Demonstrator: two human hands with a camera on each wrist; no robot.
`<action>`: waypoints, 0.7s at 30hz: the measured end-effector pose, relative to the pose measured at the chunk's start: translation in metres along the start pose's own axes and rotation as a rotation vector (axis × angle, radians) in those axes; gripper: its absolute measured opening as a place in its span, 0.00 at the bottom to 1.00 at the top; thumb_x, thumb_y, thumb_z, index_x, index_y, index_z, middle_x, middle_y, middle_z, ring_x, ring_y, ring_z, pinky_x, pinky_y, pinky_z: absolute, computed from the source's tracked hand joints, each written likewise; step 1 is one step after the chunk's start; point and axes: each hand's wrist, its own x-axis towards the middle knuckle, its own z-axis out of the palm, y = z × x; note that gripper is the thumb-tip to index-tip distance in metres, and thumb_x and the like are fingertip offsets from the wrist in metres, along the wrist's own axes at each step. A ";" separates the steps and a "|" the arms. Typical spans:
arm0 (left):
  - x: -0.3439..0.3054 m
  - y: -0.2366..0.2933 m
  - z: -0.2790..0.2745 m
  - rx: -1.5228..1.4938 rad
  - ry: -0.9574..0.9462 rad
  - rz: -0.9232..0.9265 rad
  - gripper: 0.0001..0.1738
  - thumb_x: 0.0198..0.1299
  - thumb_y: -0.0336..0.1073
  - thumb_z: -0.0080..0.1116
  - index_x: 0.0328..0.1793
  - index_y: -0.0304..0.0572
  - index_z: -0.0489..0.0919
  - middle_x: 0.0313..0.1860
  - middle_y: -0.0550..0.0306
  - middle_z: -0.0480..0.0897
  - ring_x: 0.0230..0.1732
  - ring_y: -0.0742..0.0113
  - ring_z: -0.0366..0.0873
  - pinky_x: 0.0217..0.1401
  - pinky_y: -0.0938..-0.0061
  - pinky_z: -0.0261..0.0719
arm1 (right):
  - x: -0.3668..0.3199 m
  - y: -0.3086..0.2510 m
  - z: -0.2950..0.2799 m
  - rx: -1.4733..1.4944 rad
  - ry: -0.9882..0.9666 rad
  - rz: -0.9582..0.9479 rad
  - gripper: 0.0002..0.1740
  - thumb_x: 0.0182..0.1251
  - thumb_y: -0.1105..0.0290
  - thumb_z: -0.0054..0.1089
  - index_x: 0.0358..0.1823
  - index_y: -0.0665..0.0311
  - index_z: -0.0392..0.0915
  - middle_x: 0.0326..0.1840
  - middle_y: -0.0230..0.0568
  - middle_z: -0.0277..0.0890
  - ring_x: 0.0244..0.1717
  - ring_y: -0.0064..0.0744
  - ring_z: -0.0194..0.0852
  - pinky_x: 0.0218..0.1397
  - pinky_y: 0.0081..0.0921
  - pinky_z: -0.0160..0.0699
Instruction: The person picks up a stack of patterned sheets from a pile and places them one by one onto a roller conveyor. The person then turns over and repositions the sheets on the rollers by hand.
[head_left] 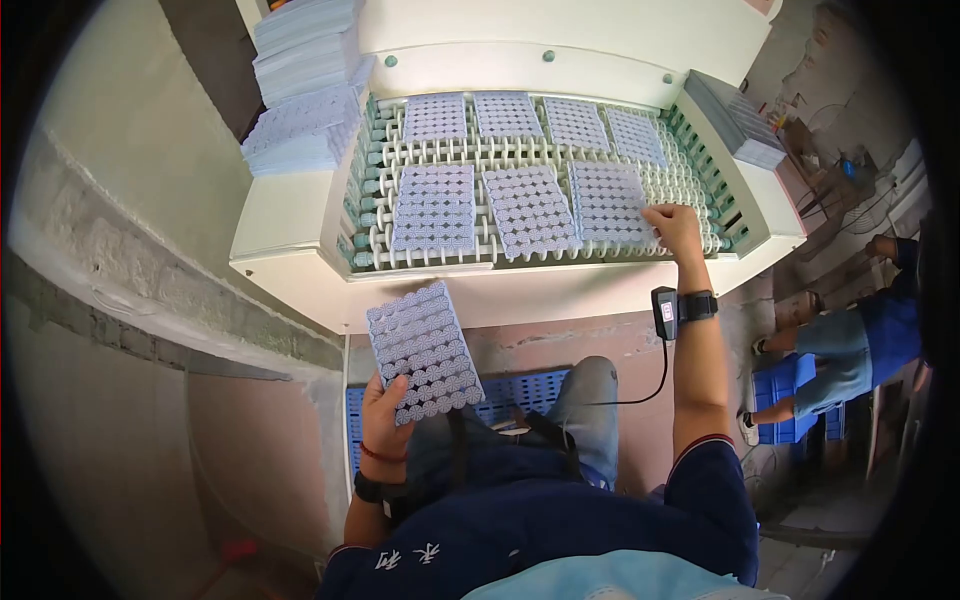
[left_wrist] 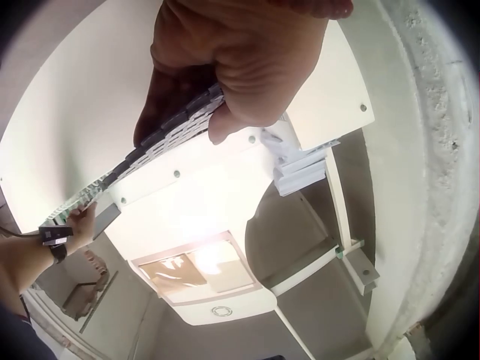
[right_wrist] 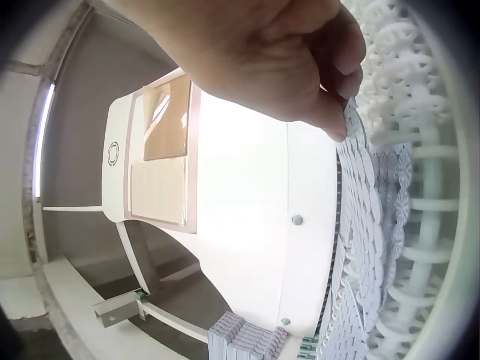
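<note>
In the head view my left hand (head_left: pixel 388 418) holds a patterned blue-grey sheet (head_left: pixel 425 350) by its lower left corner, thumb on top, in front of the machine. The left wrist view shows that hand (left_wrist: pixel 232 67) gripping the stack edge (left_wrist: pixel 169 131), seen nearly edge-on. My right hand (head_left: pixel 677 232) pinches the right edge of a similar sheet (head_left: pixel 608 203) at the front right of the rollers (head_left: pixel 480 152). In the right wrist view the fingertips of this hand (right_wrist: pixel 277 60) pinch the sheet's edge (right_wrist: pixel 360 180). More sheets (head_left: pixel 433 208) lie in two rows.
Stacked sheets (head_left: pixel 305 95) stand on the machine's left side, and a grey stack (head_left: pixel 735 115) on its right ledge. A blue slatted crate (head_left: pixel 510 392) is below, by the legs. At the far right is another person (head_left: pixel 860 345) beside blue crates (head_left: pixel 783 400).
</note>
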 end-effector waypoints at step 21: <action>-0.003 -0.003 0.015 -0.003 -0.136 -0.059 0.28 0.57 0.36 0.51 0.60 0.24 0.63 0.54 0.39 0.72 0.54 0.51 0.73 0.57 0.60 0.72 | -0.063 -0.047 0.089 -0.325 0.002 -0.808 0.14 0.51 0.59 0.63 0.37 0.58 0.80 0.43 0.38 0.76 0.46 0.39 0.71 0.48 0.34 0.70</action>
